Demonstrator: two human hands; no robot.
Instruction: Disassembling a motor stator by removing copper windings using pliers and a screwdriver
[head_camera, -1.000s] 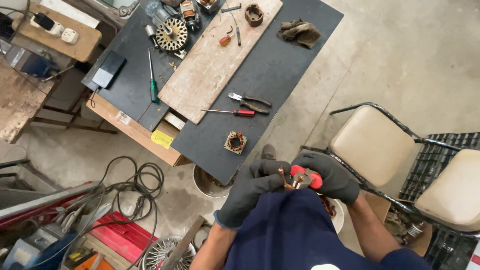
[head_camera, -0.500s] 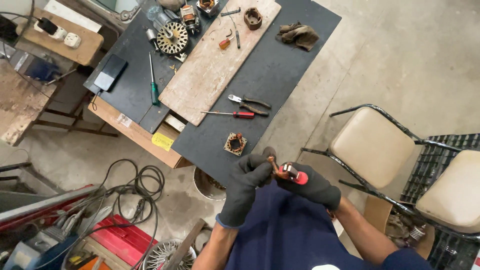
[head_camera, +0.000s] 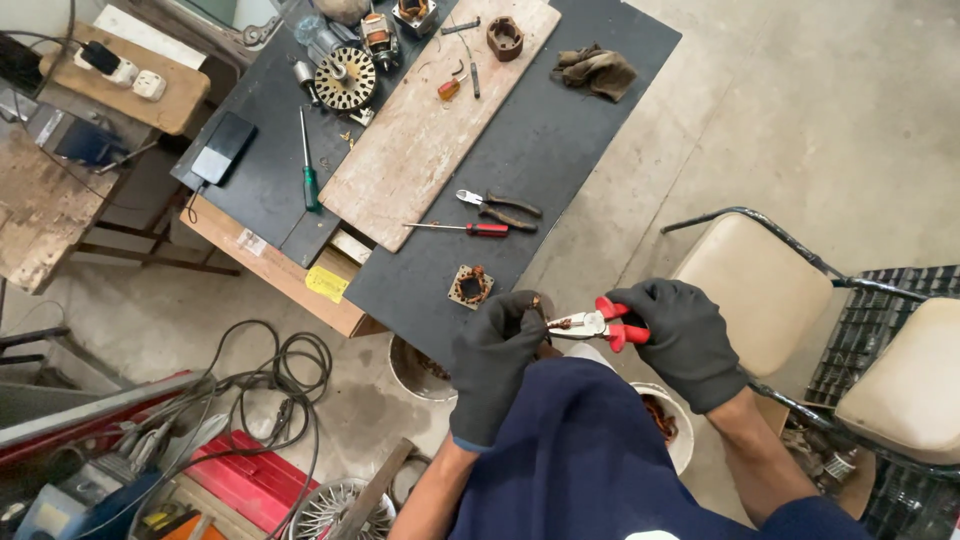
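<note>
Black laminate covers the workbench (head_camera: 560, 170), which runs from twelve o'clock down towards the centre, with a pale wooden board (head_camera: 430, 130) lying on it. At three o'clock stands a cream padded chair (head_camera: 750, 290). On the bench near the centre lie a red-handled screwdriver (head_camera: 470, 229) and dark pliers (head_camera: 500, 208); a small square stator core (head_camera: 470, 286) sits at the bench's near edge.

The left hand (head_camera: 495, 360), in a black glove, is curled shut around a small dark part that it mostly hides. At three o'clock of it, close beside, the gloved right hand (head_camera: 680, 340) grips the red-handled pliers (head_camera: 600, 325). They lie level, the metal nose pointing at nine o'clock and meeting the left fingertips, where copper-brown wire (head_camera: 558, 323) shows. Whether the nose pinches it I cannot tell.
</note>
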